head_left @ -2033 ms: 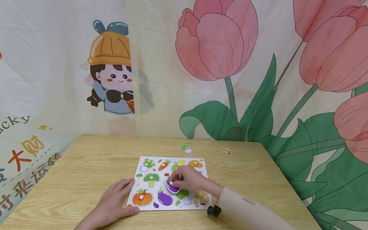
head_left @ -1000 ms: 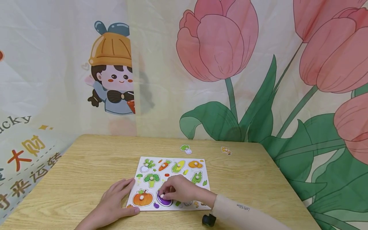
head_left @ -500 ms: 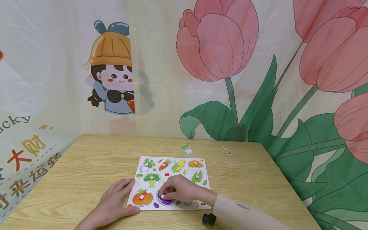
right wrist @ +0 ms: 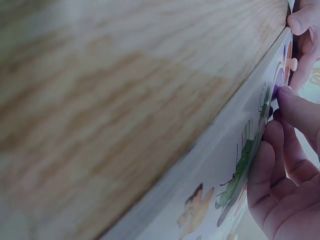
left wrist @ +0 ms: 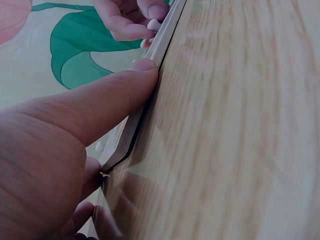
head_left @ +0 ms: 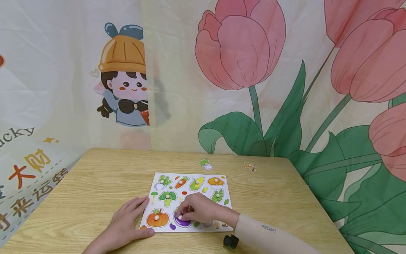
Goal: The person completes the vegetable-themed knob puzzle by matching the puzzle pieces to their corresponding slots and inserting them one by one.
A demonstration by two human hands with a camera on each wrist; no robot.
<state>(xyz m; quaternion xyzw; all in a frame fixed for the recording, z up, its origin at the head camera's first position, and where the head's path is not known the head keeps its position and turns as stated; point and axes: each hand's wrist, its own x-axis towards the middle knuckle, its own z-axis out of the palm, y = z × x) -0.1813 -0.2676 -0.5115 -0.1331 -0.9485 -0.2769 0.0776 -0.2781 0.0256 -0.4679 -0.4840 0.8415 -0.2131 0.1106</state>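
A white puzzle board [head_left: 162, 229] printed with vegetables lies on the table. My right hand [head_left: 200, 209] pinches the pale knob of the purple eggplant puzzle piece [head_left: 184, 223], which lies over the eggplant picture in the bottom row. Whether the piece sits flush cannot be told. In the right wrist view the thumb and a finger of the right hand [right wrist: 287, 170] meet at the knob. My left hand [head_left: 128, 219] rests along the board's left edge, its fingers extended. The left wrist view shows the thumb of the left hand [left wrist: 55, 145] touching the board's edge.
Several knobbed pieces sit in the board, among them a pumpkin [head_left: 152, 221] and a broccoli [head_left: 166, 203]. A bok choy piece [head_left: 207, 167] and a mushroom piece [head_left: 249, 167] lie behind the board on the wooden table [head_left: 269, 201]. A printed cloth [head_left: 177, 88] hangs behind.
The right hand has brought the eggplant piece down and to the left, onto the eggplant picture. In the last second it has barely moved. The left hand has stayed put.
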